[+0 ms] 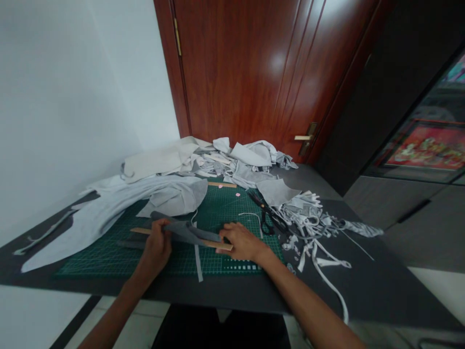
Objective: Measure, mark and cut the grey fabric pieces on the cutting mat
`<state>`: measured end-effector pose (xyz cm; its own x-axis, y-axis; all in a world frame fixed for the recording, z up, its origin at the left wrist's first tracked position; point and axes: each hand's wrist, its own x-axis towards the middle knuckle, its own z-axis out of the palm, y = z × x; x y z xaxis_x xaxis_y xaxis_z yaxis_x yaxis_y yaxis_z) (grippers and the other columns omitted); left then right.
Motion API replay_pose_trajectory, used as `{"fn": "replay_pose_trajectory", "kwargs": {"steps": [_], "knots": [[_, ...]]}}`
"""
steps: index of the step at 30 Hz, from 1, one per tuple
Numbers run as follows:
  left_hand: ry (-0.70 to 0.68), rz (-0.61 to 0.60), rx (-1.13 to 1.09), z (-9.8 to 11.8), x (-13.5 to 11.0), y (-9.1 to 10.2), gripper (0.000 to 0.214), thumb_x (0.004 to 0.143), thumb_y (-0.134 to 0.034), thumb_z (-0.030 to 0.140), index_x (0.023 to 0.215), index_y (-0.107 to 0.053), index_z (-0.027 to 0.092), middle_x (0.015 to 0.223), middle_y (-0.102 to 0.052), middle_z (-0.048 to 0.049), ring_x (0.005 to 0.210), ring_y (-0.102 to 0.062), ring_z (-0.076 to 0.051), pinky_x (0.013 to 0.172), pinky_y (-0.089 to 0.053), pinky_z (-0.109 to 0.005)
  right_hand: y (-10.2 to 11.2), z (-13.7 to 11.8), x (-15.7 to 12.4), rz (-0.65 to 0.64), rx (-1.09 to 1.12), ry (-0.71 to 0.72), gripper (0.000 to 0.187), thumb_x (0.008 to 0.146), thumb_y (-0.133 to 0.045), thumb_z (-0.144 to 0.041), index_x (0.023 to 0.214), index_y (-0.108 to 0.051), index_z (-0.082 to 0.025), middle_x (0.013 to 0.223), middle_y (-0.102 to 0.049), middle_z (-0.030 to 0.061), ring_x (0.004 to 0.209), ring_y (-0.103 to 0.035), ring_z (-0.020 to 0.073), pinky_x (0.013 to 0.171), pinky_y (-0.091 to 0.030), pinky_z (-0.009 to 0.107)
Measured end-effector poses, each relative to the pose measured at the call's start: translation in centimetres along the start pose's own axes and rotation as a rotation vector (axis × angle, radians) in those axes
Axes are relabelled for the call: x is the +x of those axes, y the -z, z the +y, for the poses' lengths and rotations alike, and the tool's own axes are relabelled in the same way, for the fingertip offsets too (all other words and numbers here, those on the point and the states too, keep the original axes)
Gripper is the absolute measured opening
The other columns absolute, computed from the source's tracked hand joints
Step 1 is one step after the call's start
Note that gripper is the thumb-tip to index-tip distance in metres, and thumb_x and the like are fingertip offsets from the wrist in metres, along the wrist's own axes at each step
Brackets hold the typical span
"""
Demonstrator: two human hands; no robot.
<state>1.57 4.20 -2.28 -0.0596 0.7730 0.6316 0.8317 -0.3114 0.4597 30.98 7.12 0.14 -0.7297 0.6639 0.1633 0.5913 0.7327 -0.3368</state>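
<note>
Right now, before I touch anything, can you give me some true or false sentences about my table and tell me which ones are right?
The left hand holds grey fabric on a wooden strip. True.
The right hand holds the scissors. False: the scissors lie apart from it, at the edge of the mat.
The cutting mat is green. True.
The door is white. False: it is reddish-brown wood.

A dark gray fabric strip (183, 231) is draping over a flat wooden strip (142, 231) at lower center, the left hand (157, 247) gripping both, the right hand (241, 242) pressing the right end.
</note>
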Motion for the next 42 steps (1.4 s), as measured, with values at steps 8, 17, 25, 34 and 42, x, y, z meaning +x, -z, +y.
{"fn": "replay_pose_trajectory", "kwargs": {"steps": [8,17,25,34,42], "knots": [[0.097,0.094,-0.041,0.0,-0.1,0.4,0.016,0.101,-0.034,0.029,0.109,-0.044,0.02,0.094,-0.063,-0.0099,0.083,-0.069,-0.026,0.075,-0.059,-0.041,-4.8,-5.4,1.5,0.166,-0.039,-0.139,0.078,0.085,-0.062,-0.075,0.152,-0.047,-0.037,0.136,-0.053,0.0138,0.125,-0.045,0.0365,0.108,-0.034,0.055],[0.079,0.056,-0.029,-1.1,-0.2,0.1,0.017,0.101,-0.036,0.031,0.112,-0.043,0.02,0.095,-0.065,-0.0108,0.085,-0.07,-0.028,0.075,-0.059,-0.041,-2.1,-3.4,2.2,0.092,-0.226,-0.282,0.024,0.102,-0.048,-0.023,0.107,-0.07,-0.017,0.112,-0.069,0.013,0.108,-0.056,0.0287,0.096,-0.041,0.044],[0.026,0.006,-0.024,-0.7,0.2,0.1,0.016,0.097,-0.039,0.031,0.108,-0.046,0.021,0.095,-0.064,-0.0097,0.082,-0.069,-0.029,0.074,-0.058,-0.043,0.5,-1.1,2.3,0.145,-0.287,-0.395,0.019,0.095,-0.058,-0.023,0.097,-0.072,-0.009,0.101,-0.073,0.0169,0.104,-0.059,0.0293,0.095,-0.039,0.042],[-0.112,-0.138,-0.003,-1.3,0.6,-0.7,0.023,0.097,-0.04,0.039,0.105,-0.052,0.021,0.09,-0.07,-0.0086,0.079,-0.072,-0.029,0.073,-0.06,-0.039,7.9,5.4,-2.5,0.767,-0.515,-0.906,0.025,0.1,-0.046,-0.022,0.106,-0.068,-0.013,0.109,-0.067,0.0176,0.106,-0.053,0.0342,0.09,-0.036,0.045],[-0.312,-0.359,-0.07,-1.2,0.7,-1.2,0.034,0.102,-0.043,0.051,0.104,-0.062,0.024,0.1,-0.075,-0.006,0.092,-0.074,-0.025,0.087,-0.061,-0.036,5.1,4.8,-0.9,0.62,-0.294,-0.496,0.04,0.098,-0.049,-0.016,0.137,-0.056,-0.012,0.13,-0.06,0.0166,0.115,-0.051,0.0293,0.099,-0.041,0.042]]}}
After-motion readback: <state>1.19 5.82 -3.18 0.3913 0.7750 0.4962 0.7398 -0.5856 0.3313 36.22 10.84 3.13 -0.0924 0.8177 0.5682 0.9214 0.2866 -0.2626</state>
